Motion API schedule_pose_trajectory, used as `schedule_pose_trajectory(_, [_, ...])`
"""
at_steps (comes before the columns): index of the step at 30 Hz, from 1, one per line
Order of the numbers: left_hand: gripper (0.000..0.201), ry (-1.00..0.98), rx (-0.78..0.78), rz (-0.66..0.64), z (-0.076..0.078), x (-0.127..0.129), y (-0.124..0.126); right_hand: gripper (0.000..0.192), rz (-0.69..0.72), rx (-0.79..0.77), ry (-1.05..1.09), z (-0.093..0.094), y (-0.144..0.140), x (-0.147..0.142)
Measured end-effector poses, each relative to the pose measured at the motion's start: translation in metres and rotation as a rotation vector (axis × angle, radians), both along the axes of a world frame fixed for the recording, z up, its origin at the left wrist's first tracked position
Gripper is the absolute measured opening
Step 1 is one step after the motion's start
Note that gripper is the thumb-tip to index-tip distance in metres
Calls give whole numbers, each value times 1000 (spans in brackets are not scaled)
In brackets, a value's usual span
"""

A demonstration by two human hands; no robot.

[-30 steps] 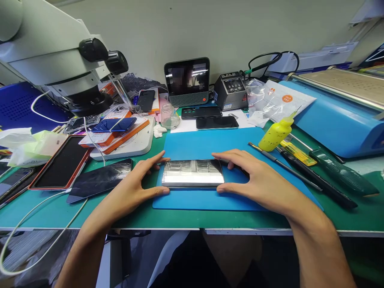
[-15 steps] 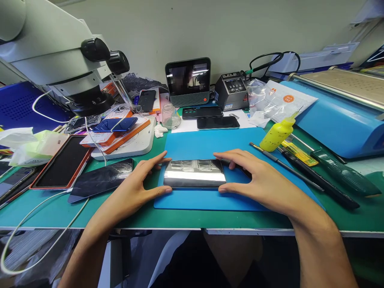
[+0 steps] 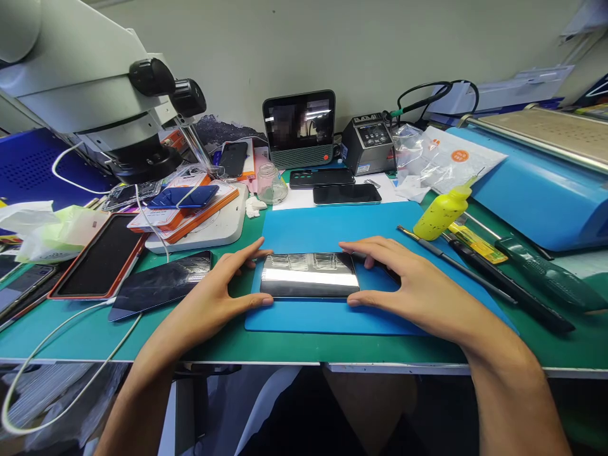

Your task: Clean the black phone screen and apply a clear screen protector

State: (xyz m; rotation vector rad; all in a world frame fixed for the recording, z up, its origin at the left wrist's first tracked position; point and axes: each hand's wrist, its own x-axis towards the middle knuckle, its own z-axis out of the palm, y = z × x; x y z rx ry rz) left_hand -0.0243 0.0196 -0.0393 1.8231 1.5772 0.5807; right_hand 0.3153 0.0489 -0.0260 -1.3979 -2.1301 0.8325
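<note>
A dark, glossy smartphone [image 3: 308, 276] lies lengthwise on the blue mat [image 3: 304, 320], bright reflections across its screen. Around its left end, my left hand [image 3: 229, 286] has the thumb at the near corner and the fingers at the far corner. My right hand [image 3: 396, 273] grips the right end the same way, thumb near and index finger far. Its other fingers curl behind, partly hidden. Beneath the right palm, a dark object on the mat is mostly covered by that hand.
Left stand a microscope [image 3: 142, 120], a black phone [image 3: 161, 285] and an orange-edged phone [image 3: 99, 256]. Behind are a display [image 3: 299, 126], a glass jar [image 3: 270, 185] and a soldering station [image 3: 368, 145]. A yellow bottle [image 3: 439, 214], a brush [image 3: 456, 265] and a green-handled screwdriver [image 3: 546, 272] lie right.
Both hands keep their hold at the ends of the smartphone, which stays in place on the mat. The whole view has shifted very slightly.
</note>
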Motion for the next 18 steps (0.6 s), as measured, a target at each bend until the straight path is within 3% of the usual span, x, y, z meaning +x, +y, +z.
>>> schedule_pose_trajectory(18, [87,9,37,-9,1,3,-4,68,10,32,-25,0,1,0])
